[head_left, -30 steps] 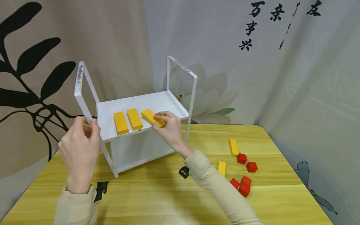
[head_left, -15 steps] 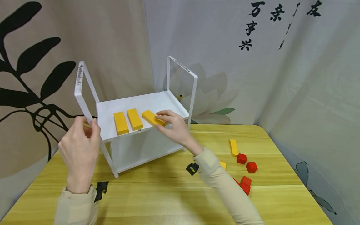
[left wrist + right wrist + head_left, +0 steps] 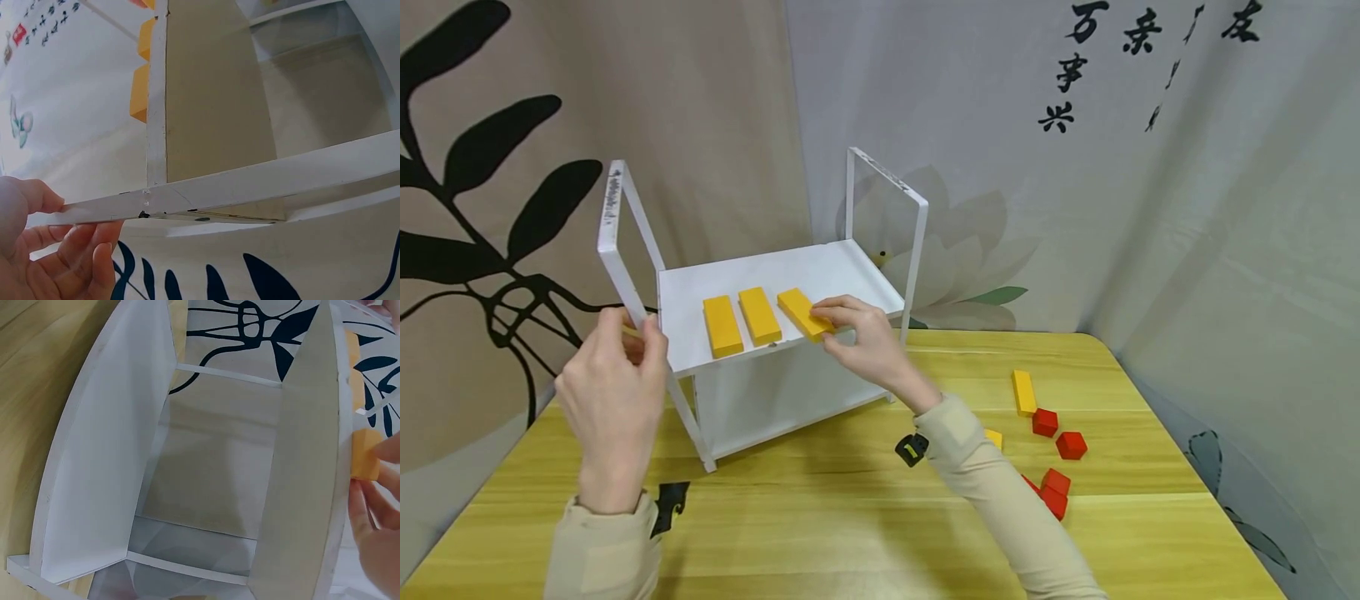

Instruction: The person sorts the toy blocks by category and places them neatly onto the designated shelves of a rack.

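Observation:
A white two-tier rack [image 3: 790, 267] stands on the table. My left hand [image 3: 613, 400] grips the rack's left front post, thumb on one side and fingers on the other in the left wrist view. On the upper shelf, two yellow blocks [image 3: 723, 327] [image 3: 760, 317] lie side by side, a small gap between them. To their right is a third yellow block [image 3: 797, 308], slightly slanted, its near end by the shelf's front edge. My right hand [image 3: 872, 342] pinches that near end between thumb and fingers; the right wrist view shows the held block [image 3: 365, 453] too.
On the wooden table [image 3: 850, 517] to the right lie a yellow block [image 3: 1023, 393], another yellow block [image 3: 995, 439] partly behind the right sleeve, and several red cubes [image 3: 1071, 446]. Upright white frames rise at both rack ends. Printed curtains [image 3: 985, 167] hang behind.
The third yellow block's near end has swung left, bringing it closer to parallel with the other two. My right wrist and forearm have shifted right. The left hand has stayed on the post.

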Action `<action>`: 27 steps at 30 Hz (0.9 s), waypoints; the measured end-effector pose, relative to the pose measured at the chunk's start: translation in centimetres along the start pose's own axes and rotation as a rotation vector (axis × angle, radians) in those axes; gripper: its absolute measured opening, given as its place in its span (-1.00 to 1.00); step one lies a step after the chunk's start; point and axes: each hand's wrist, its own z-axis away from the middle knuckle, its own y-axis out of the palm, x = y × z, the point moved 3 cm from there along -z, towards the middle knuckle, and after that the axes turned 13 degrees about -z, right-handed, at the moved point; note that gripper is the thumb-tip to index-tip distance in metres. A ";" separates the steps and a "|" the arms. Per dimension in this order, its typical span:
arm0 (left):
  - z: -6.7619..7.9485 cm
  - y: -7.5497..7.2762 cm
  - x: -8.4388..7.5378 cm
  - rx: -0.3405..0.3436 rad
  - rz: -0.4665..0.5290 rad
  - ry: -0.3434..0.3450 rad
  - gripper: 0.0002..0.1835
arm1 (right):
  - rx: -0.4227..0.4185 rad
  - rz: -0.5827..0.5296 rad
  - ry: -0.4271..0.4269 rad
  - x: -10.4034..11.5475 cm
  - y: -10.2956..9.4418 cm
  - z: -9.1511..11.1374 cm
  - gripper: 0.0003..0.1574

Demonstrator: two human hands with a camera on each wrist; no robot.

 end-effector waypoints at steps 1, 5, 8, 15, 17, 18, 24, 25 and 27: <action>0.0 0.0 0.0 -0.001 0.001 -0.001 -0.64 | -0.005 -0.001 -0.005 0.0 0.1 0.0 -0.62; 0.0 0.0 0.0 -0.007 0.004 0.000 -0.64 | -0.027 0.009 -0.031 0.1 0.4 -0.2 -0.65; 0.0 0.0 0.0 -0.009 0.006 0.000 -0.64 | -0.036 0.025 -0.045 0.0 0.7 -0.5 -0.68; 0.0 0.1 0.0 -0.007 0.006 -0.002 -0.64 | -0.039 0.041 -0.064 0.0 1.2 -0.9 -0.72; 0.0 0.1 0.0 -0.007 0.004 -0.002 -0.64 | -0.039 0.047 -0.070 0.0 1.3 -1.0 -0.72; 0.0 0.1 0.0 -0.008 0.004 -0.002 -0.64 | -0.038 0.050 -0.072 0.0 1.4 -1.0 -0.72; 0.0 0.1 0.0 -0.008 0.007 -0.003 -0.64 | -0.027 0.059 -0.080 0.0 1.6 -1.1 -0.72; 0.0 0.1 0.0 -0.008 0.008 -0.002 -0.64 | -0.026 0.059 -0.081 -0.1 1.6 -1.1 -0.72; 0.0 0.0 0.0 -0.009 0.008 -0.001 -0.64 | -0.026 0.058 -0.083 -0.1 1.6 -1.2 -0.72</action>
